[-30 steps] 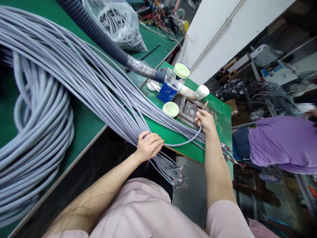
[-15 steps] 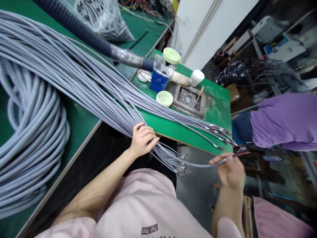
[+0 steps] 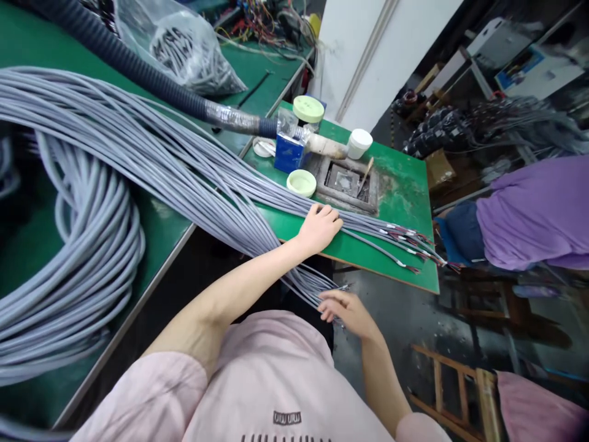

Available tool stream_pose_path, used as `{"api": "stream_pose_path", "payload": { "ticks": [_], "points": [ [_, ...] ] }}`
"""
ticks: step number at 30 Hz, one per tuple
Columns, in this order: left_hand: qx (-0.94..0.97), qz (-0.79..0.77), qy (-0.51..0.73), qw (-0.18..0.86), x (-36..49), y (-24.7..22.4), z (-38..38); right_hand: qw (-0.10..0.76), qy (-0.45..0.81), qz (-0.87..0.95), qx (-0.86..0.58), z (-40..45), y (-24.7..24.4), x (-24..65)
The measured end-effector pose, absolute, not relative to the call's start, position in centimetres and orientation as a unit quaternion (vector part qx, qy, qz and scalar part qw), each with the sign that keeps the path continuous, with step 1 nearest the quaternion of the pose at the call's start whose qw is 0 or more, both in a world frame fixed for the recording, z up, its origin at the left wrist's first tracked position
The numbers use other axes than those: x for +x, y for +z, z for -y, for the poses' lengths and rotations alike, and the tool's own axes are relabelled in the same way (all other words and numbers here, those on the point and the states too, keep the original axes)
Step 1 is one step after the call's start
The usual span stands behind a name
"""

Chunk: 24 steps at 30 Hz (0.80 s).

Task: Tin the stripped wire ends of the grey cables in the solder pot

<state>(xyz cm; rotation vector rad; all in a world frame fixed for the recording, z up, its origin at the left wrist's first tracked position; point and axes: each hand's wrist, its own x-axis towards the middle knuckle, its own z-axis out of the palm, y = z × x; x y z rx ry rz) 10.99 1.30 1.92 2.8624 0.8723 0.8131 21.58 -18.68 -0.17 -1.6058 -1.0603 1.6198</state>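
Grey plastic-sheathed cables (image 3: pixel 361 224) with coloured wire ends lie across a green tabletop (image 3: pixel 407 196) under the newly shifted left hand (image 3: pixel 319 228), fingers curved over, grip unclear, while the right hand (image 3: pixel 348 312), apparently done with the single cable it held, hovers half-open and seemingly empty beside a drooping grey bundle (image 3: pixel 307 285).

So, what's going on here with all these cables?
A person's left hand rests on a bundle of long, round grey cables lying across a flat green tabletop. The right hand is at the ends of a second grey cable bundle, which hangs past the tabletop's near edge. Whether either hand grips any cable is unclear.
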Motion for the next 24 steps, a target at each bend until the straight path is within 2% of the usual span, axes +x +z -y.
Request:
{"api": "stream_pose_path", "payload": {
  "ticks": [4,7,9,11,13,14,17,19,21,24],
  "points": [
    [0.902,-0.296,0.312,0.04,9.9,3.3,0.1,0.493,0.56,0.34,-0.573,15.3,1.8,20.9],
    [0.871,-0.306,0.374,0.09,7.5,4.9,2.2,0.651,0.41,0.328,-0.548,13.9,4.5,20.9],
    [0.861,-0.295,0.394,0.129,5.6,5.5,3.6,0.712,0.292,0.37,-0.521,13.6,6.7,20.6],
    [0.855,-0.295,0.39,0.173,3.7,5.2,4.9,0.726,0.198,0.425,-0.503,13.4,8.4,20.0],
    [0.852,-0.291,0.376,0.22,1.9,4.4,6.0,0.693,0.149,0.48,-0.517,13.2,9.3,19.1],
    [0.854,-0.278,0.365,0.246,1.1,3.9,6.5,0.651,0.159,0.513,-0.537,13.0,9.4,18.5],
    [0.816,-0.262,0.361,0.368,-1.3,2.7,7.6,0.439,0.296,0.612,-0.587,12.4,8.4,16.8],
    [0.729,-0.297,0.407,0.464,-2.3,2.3,8.1,0.32,0.392,0.647,-0.57,12.0,7.1,15.7],
    [0.629,-0.331,0.448,0.541,-2.9,2.3,8.4,0.269,0.443,0.657,-0.547,11.9,5.7,14.7],
    [0.511,-0.368,0.47,0.618,-2.7,2.4,8.3,0.242,0.465,0.662,-0.535,12.2,4.4,13.8]
  ]
}}
